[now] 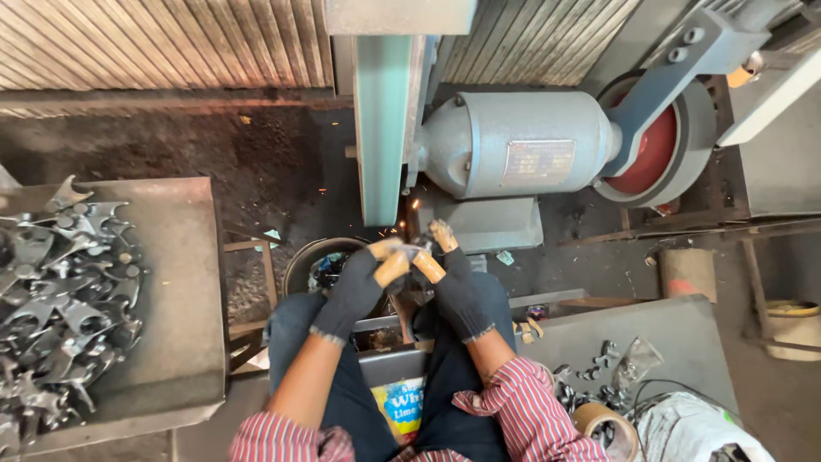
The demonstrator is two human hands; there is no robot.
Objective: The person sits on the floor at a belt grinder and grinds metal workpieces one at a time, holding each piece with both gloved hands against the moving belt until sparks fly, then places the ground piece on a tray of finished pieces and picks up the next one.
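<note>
Striped sleeves (505,402) are seen at the frame's bottom. A small metal piece (414,253) is gripped by the fingers of the gloved left hand (359,287) and right hand (453,287), at centre frame below the grinding belt (382,128).

Rectangular pale nameplate (538,162) sat on grey motor housing (513,144). Yellow-blue-red label (402,406) showed on a container between the person's knees.

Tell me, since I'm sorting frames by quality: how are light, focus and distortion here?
Head view: even daylight, soft shadows, dark floor; wide-lens bowing of the corrugated wall; left hand and right hand slightly soft; orange sparks glow by the belt; metal parts stay sharp with mild glints.
</note>
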